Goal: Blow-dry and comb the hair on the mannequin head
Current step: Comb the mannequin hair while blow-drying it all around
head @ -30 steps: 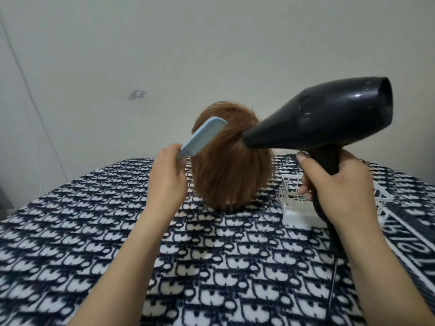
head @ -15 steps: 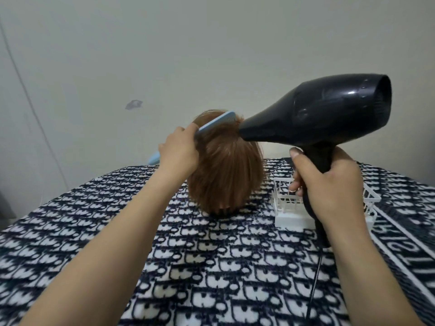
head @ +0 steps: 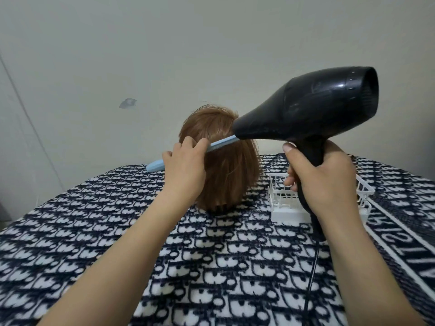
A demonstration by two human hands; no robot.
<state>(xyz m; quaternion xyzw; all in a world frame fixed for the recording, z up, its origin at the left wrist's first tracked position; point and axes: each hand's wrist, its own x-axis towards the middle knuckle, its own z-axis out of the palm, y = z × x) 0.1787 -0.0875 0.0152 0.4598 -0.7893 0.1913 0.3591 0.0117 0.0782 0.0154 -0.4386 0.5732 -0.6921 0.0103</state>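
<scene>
The mannequin head (head: pixel 231 175) with short reddish-brown hair stands on the patterned table, its back toward me. My left hand (head: pixel 184 169) grips a light blue comb (head: pixel 221 144), whose teeth lie across the hair about a third of the way down. My right hand (head: pixel 322 177) holds the handle of a black hair dryer (head: pixel 313 107). Its nozzle points left and sits close against the upper right of the hair, just above the comb's tip.
A white plastic basket (head: pixel 282 203) stands right of the head, partly behind my right hand. The dryer's black cord (head: pixel 312 276) hangs down over the navy and white patterned cloth (head: pixel 117 231). A pale wall rises behind the table.
The comb went from the left side of the hair up to the crown, then down through the back hair. The dryer kept pointing at the top right and dropped slightly.
</scene>
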